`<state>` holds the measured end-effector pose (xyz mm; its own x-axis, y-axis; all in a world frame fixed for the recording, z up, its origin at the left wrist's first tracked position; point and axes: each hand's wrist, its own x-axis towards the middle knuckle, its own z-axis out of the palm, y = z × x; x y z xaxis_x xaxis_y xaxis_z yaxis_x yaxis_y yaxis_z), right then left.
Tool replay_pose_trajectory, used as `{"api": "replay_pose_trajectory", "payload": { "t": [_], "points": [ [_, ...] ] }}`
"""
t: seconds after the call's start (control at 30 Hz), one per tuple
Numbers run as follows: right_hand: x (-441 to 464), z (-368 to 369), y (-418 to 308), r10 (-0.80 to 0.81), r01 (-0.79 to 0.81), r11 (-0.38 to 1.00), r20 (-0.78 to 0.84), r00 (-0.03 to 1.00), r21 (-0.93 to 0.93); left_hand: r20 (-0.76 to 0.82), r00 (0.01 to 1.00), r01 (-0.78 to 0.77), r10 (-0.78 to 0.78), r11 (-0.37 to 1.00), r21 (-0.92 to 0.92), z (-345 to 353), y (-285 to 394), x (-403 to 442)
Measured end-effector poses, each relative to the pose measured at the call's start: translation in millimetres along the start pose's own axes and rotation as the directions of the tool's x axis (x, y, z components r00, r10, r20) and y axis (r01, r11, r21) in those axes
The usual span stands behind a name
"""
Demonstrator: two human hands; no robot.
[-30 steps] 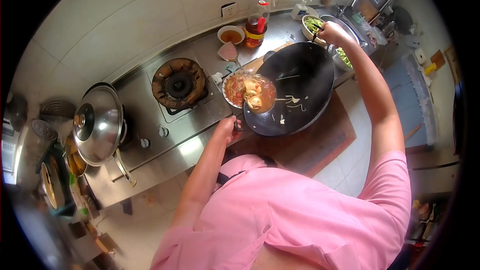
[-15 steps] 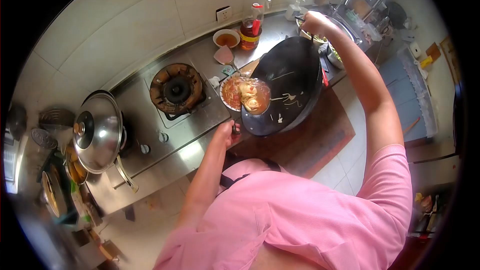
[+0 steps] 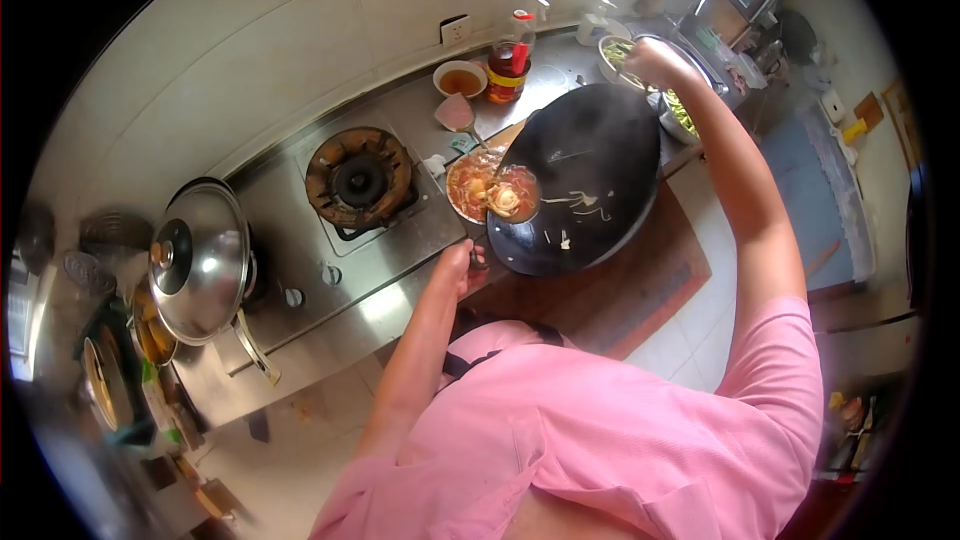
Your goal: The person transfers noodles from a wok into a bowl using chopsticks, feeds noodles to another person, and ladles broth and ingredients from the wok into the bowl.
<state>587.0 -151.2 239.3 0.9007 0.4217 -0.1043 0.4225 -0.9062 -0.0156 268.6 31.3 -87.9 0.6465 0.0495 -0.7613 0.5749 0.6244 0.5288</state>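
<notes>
A black wok (image 3: pixel 585 155) is tilted steeply toward a bowl (image 3: pixel 452 204) of reddish soup on the counter. Reddish broth with pale, stringy food (image 3: pixel 510 196) gathers at the wok's lower lip, against the bowl. A few pale strands cling to the wok's inner wall. My left hand (image 3: pixel 463 267) is closed around the wok's near handle. At the raised far side, my right hand (image 3: pixel 660 62) grips the other handle, most of which its fingers hide. A spatula (image 3: pixel 456 114) with a pinkish blade lies behind the soup bowl.
A bare gas burner (image 3: pixel 359 180) is left of the bowl. A lidded pan (image 3: pixel 203 262) stands on the far-left burner. Behind are a small bowl of brown liquid (image 3: pixel 460 78) and a red-capped bottle (image 3: pixel 509 70). Bowls with green food (image 3: pixel 682 116) sit near my right hand.
The wok's raised side has shifted slightly right, and my right hand has moved right and slightly down. Less broth and food shows at the lip. My left hand keeps its grip.
</notes>
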Motion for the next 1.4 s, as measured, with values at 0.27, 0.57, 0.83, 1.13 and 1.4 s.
{"api": "replay_pose_trajectory", "payload": {
  "t": [0.27, 0.57, 0.83, 1.13, 1.4],
  "points": [
    [-39.1, 55.5, 90.2, 0.185, -0.183, 0.910, 0.029, 0.982, 0.373, -0.085, 0.977, -0.182, 0.194, 0.975, 0.127, 14.2, 21.2, -30.0],
    [-80.3, 116.7, 166.5, 0.173, -0.125, 0.780, -0.019, 0.985, 0.614, -0.066, 0.896, -0.395, 0.440, 0.855, 0.336, 23.4, 54.5, -58.2],
    [-102.9, 124.7, 167.4, 0.209, -0.154, 0.708, 0.005, 0.978, 0.690, -0.063, 0.857, -0.460, 0.512, 0.813, 0.358, 36.2, 70.7, -89.8],
    [-107.4, 86.7, 197.8, 0.165, -0.028, 0.405, -0.043, 0.985, 0.914, 0.050, 0.728, -0.640, 0.684, 0.652, 0.406, 88.1, 165.1, -167.6],
    [-156.5, 1.0, 184.7, 0.249, 0.090, 0.325, -0.177, 0.952, 0.941, 0.084, 0.565, -0.787, 0.821, 0.506, 0.354, 120.0, 206.2, -233.8]
  ]
}}
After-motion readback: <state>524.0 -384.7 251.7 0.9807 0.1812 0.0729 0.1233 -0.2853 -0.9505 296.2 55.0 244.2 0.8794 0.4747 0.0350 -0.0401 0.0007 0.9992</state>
